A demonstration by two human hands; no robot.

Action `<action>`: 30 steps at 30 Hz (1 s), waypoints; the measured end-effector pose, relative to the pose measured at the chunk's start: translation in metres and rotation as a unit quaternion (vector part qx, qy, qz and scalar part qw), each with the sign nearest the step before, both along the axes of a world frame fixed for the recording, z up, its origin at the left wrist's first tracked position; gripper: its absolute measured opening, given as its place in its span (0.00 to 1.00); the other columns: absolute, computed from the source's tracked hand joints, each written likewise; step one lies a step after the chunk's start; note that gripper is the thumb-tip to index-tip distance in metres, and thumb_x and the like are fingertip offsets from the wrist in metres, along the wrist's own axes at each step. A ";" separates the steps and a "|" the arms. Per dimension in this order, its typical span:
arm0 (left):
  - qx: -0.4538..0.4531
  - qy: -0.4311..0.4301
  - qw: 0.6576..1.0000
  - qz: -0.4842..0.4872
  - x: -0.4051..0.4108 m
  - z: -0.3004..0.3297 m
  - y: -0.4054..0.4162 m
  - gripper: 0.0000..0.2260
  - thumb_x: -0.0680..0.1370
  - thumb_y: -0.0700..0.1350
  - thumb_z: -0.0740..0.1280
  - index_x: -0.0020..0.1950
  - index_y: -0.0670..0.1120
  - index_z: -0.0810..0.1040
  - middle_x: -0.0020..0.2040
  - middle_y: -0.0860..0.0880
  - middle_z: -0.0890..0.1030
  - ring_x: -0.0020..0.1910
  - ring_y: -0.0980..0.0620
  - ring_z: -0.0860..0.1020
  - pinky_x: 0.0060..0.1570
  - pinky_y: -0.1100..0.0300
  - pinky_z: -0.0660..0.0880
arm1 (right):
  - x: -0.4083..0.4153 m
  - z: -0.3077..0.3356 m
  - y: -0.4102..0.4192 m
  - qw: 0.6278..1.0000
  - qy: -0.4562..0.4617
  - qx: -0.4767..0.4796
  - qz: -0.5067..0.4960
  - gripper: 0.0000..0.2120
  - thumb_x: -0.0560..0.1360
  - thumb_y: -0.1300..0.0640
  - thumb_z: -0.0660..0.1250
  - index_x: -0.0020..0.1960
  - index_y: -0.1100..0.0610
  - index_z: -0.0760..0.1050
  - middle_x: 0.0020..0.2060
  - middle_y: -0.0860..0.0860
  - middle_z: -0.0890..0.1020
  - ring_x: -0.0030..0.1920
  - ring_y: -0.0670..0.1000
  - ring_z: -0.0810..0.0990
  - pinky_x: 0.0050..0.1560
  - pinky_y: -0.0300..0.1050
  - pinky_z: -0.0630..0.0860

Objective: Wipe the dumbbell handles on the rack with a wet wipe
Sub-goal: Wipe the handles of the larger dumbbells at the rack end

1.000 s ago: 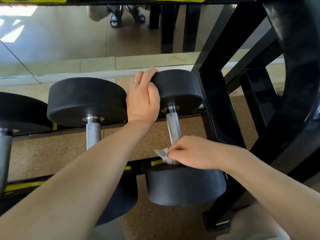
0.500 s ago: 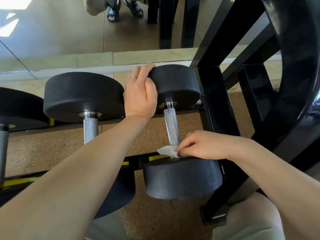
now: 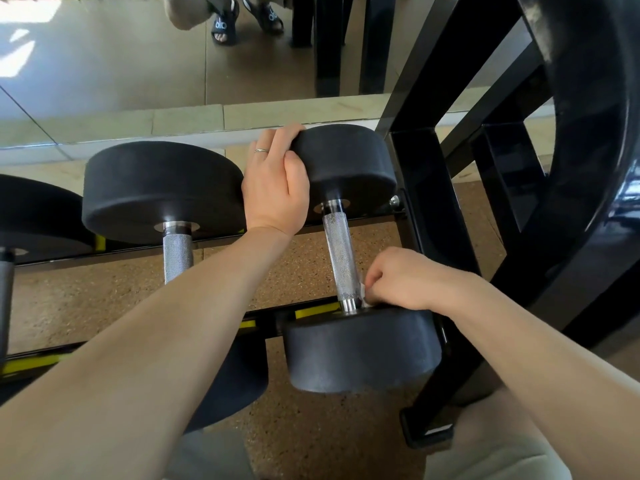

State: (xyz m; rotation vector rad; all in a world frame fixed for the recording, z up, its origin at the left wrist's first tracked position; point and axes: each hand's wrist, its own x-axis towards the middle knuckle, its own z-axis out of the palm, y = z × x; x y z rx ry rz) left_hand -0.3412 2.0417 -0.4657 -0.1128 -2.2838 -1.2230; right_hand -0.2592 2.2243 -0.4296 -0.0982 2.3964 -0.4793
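speckled floor lay under the rack (image 3: pixel 429 209). my left hand (image 3: pixel 275 188) clasped the dumbbell's far head (image 3: pixel 346 164); my right hand (image 3: pixel 401 282) pinched the wet wipe (image 3: pixel 363 293) against the handle (image 3: pixel 341 258). i feared the bunched wipe skipping the knurling.

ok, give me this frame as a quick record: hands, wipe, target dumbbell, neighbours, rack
left hand: gripping the far head of the rightmost dumbbell
right hand: pinching the wet wipe against the near end of the handle
wet wipe: mostly hidden by the fingers, beside the near head
neighbouring dumbbell: racked to the left, untouched
rack: black frame, yellow strips on the front rail
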 end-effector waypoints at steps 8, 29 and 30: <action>-0.010 0.005 1.000 0.002 0.000 0.001 -0.001 0.22 0.80 0.46 0.49 0.67 0.46 0.77 0.57 0.47 0.77 0.56 0.47 0.74 0.47 0.59 0.69 | 0.003 0.025 -0.017 0.993 -0.052 -0.105 0.035 0.07 0.72 0.58 0.70 0.46 0.52 0.87 0.45 0.47 0.86 0.51 0.47 0.82 0.55 0.46 0.79; -0.174 -0.090 0.980 -0.022 0.019 0.033 -0.012 0.17 0.86 0.45 0.50 0.72 0.47 0.70 0.61 0.47 0.76 0.58 0.47 0.74 0.53 0.51 0.73 | 0.006 0.014 -0.019 0.994 0.052 0.009 0.097 0.09 0.75 0.59 0.69 0.53 0.52 0.82 0.49 0.50 0.82 0.47 0.48 0.81 0.47 0.42 0.80; -0.233 -0.087 0.969 -0.011 0.021 0.041 -0.018 0.17 0.86 0.46 0.51 0.72 0.47 0.70 0.61 0.46 0.78 0.58 0.46 0.75 0.55 0.49 0.73 | 0.006 0.014 -0.025 0.993 0.058 -0.028 0.102 0.07 0.74 0.58 0.69 0.48 0.49 0.83 0.47 0.47 0.83 0.46 0.47 0.81 0.48 0.42 0.79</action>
